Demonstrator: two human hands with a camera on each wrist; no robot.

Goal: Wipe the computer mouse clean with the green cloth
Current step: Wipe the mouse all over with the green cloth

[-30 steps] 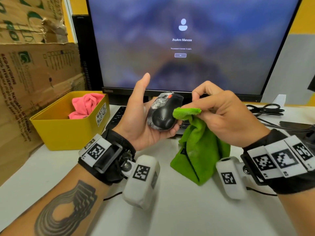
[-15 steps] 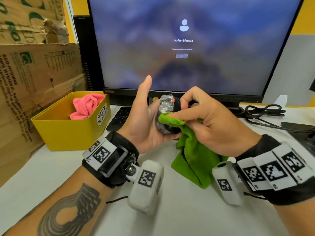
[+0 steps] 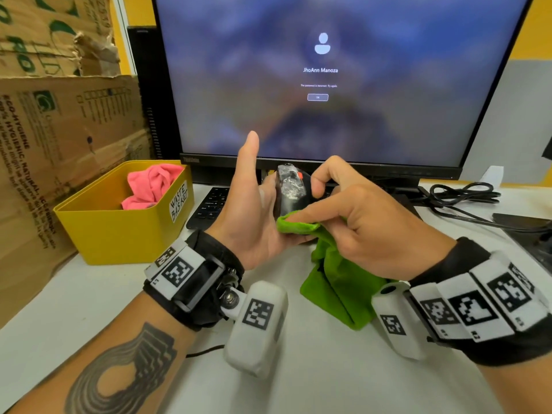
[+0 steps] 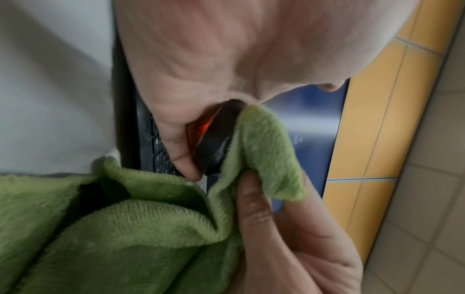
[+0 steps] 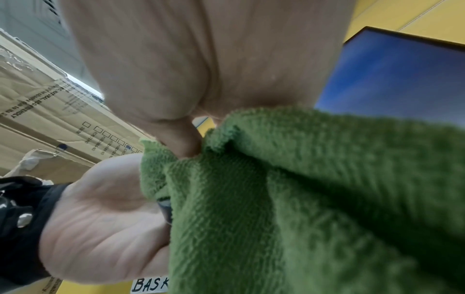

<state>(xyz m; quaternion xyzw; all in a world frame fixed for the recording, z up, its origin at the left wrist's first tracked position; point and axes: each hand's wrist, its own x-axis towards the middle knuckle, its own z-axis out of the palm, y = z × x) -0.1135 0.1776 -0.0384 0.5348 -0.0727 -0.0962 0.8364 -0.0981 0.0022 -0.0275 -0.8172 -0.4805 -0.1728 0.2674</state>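
Both forearms are bare, with no sleeves. The left forearm [image 3: 98,363] carries a dark tattoo [image 3: 119,375] of nested, stepped outlines around an unfilled centre. Above the tattoo, toward the left hand [image 3: 254,216], a black wrist strap [image 3: 191,282] bears white plates printed with black square-code markers and a metal bolt joining a rounded white camera pod [image 3: 257,324], itself marked. The right wrist band [image 3: 484,303] is likewise black, with three marker plates and a white pod [image 3: 394,321].

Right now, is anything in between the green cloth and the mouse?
No, nothing visible. The right hand pinches a fold of the green cloth and presses it straight onto the lower end of the black computer mouse, which the left hand holds up off the desk.
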